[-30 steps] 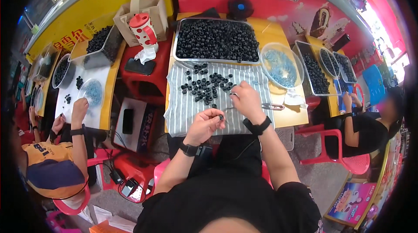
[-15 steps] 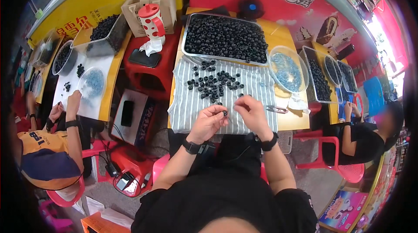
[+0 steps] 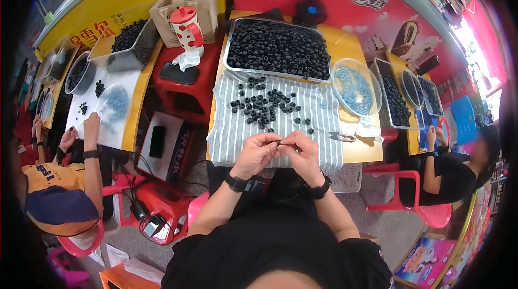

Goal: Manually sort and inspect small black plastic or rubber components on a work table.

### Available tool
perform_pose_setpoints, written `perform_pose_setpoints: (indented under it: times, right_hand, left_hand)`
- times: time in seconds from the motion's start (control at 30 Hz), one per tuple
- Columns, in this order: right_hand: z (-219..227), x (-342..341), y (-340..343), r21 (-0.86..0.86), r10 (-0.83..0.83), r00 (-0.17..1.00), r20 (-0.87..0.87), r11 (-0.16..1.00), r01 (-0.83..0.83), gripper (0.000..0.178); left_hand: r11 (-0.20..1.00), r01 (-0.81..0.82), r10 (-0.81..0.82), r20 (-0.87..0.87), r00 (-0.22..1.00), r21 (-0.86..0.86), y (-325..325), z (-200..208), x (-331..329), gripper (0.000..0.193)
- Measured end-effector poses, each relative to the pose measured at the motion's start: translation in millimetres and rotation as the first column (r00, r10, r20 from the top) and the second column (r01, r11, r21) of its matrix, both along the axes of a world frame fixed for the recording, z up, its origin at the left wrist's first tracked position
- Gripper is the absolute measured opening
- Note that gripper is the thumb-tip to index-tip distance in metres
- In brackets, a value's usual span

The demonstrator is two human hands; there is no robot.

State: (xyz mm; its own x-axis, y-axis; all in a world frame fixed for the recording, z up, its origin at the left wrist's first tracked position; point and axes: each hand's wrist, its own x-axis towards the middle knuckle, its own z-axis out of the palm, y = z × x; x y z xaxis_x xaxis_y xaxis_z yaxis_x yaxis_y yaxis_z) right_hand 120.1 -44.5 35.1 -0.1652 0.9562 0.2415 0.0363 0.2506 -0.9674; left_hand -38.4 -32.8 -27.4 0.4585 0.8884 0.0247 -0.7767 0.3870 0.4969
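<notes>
My left hand (image 3: pixel 256 155) and my right hand (image 3: pixel 302 155) meet fingertip to fingertip over the near edge of a grey-and-white striped cloth (image 3: pixel 226 138). A small round black part (image 3: pixel 278 143) is pinched in the left fingers. The right thumb and fingers press against the same spot; whether they hold anything else is hidden. Beyond the hands lies a loose group of black ring-shaped parts (image 3: pixel 263 106), with a few strays (image 3: pixel 307 121) near the right fingers. Thread snips (image 3: pixel 342 137) rest on the cloth to the right.
A clear tub (image 3: pixel 278 49) heaped with black parts stands behind the cloth. To its right is a round tray (image 3: pixel 353 90) of small translucent blue pieces. A red stool with a phone (image 3: pixel 178 73) and spotted cup (image 3: pixel 187 28) is at left. People work at tables on both sides.
My right hand has moved left and down to join the left hand. Black parts beside its former place now show. The left hand stays nearly where it was.
</notes>
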Motion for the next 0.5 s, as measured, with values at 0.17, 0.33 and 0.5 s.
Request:
perform_pose_setpoints:
  times: [0.17, 0.33, 0.5]
  right_hand:
    - [4.6, 7.0, 1.3, -0.091, 0.079, 0.996, -0.047, 0.992, -0.083, 0.014]
    - [8.3, 19.6, 9.1, -0.168, 0.265, 0.963, 0.053, 0.953, -0.253, 0.028]
    - [9.8, 16.1, 10.4, -0.049, 0.280, 0.951, 0.129, 0.960, -0.276, 0.022]
  left_hand:
    - [1.000, 0.010, -0.009, -0.047, 0.999, 0.015, -1.2, 2.0, -3.2, 0.026]
    - [0.999, 0.034, -0.036, -0.100, 0.994, -0.022, 0.1, 19.1, -3.4, 0.045]
    - [0.998, 0.063, -0.066, -0.111, 0.992, -0.026, 0.7, 14.3, -5.5, 0.047]
